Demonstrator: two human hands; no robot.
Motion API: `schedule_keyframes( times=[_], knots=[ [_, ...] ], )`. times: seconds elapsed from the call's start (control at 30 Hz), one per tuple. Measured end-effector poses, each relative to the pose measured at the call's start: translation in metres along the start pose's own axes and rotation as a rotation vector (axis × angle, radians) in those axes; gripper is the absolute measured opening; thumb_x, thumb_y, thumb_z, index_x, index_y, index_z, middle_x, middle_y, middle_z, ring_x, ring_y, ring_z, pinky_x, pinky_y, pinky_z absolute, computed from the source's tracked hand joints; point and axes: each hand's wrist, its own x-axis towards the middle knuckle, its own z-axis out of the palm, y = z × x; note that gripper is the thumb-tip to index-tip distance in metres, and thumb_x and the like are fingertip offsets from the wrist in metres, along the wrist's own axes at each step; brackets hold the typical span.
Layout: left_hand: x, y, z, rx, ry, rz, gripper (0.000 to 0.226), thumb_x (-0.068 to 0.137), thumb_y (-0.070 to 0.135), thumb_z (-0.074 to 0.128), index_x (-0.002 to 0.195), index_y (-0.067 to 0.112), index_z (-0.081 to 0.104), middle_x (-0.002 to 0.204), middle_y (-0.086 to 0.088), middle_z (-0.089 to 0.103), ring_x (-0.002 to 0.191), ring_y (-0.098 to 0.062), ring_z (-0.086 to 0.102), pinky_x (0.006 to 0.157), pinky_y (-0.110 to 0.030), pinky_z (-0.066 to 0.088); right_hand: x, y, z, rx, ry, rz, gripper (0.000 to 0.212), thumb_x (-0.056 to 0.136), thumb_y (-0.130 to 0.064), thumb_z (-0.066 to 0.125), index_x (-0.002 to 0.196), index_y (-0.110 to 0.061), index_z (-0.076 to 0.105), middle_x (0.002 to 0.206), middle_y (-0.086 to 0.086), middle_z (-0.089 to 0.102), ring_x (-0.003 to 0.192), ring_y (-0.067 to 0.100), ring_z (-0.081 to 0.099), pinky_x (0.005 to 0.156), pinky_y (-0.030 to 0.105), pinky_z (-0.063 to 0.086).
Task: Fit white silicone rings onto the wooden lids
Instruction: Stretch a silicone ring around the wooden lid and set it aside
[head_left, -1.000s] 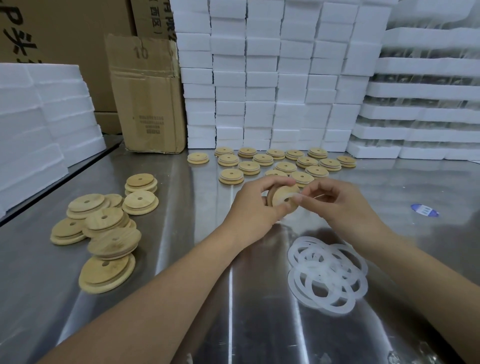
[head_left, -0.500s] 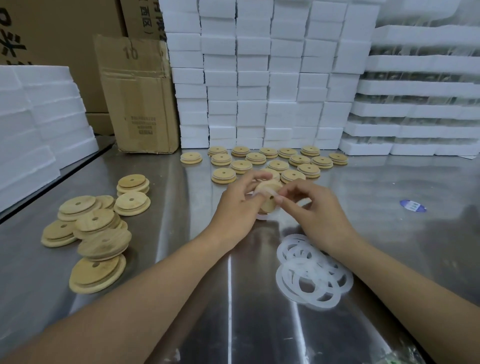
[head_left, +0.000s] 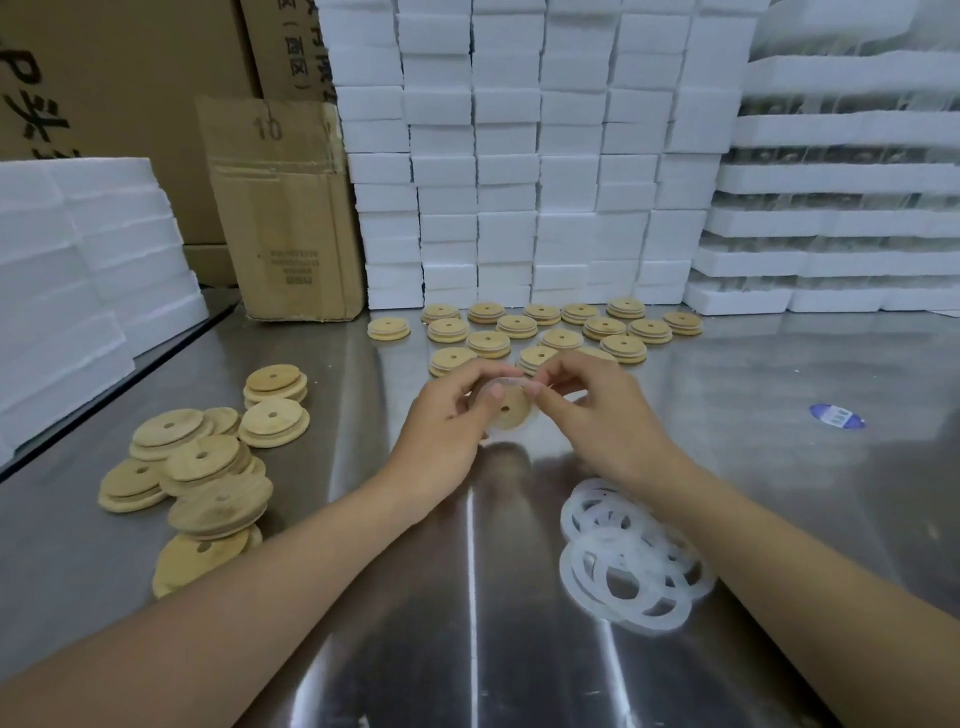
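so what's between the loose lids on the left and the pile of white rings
In the head view, only the left forearm crosses bare steel table between lids and rings.

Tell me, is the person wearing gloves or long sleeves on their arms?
No gloves and no sleeves in view. The left hand and right hand are bare, with no rings, watch or bracelet showing. The left forearm and right forearm are bare too, right down to the picture's edge.
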Motion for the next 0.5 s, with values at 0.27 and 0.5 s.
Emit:
schedule_keyframes(
  times=[0.27,0.5],
  knots=[
    [0.0024,-0.0058,0.0016,-0.051,-0.015,-0.044,0.026,0.109,0.021,0.059,0.107,0.044,0.071,0.101,0.005,0.080,0.091,-0.008,0.072,0.080,-0.040,0.061,-0.0100,0.0028,-0.0070,-0.024,0.003,0.003,0.012,0.099,-0.026,0.070,0.087,-0.028,0.067,0.089,-0.016,0.070,0.089,0.004,0.067,0.069,0.015,0.045],
    [0.0036,-0.0069,0.0021,-0.107,-0.047,-0.098,0.020,0.102,0.017,0.073,0.113,0.034,0.072,0.103,0.007,0.079,0.093,-0.015,0.078,0.076,-0.034,0.066,-0.0103,0.0028,-0.0092,0.018,-0.005,-0.020,0.012,0.100,-0.026,0.070,0.088,-0.029,0.066,0.091,-0.017,0.071,0.088,0.005,0.067,0.070,0.012,0.046]
  ],
)
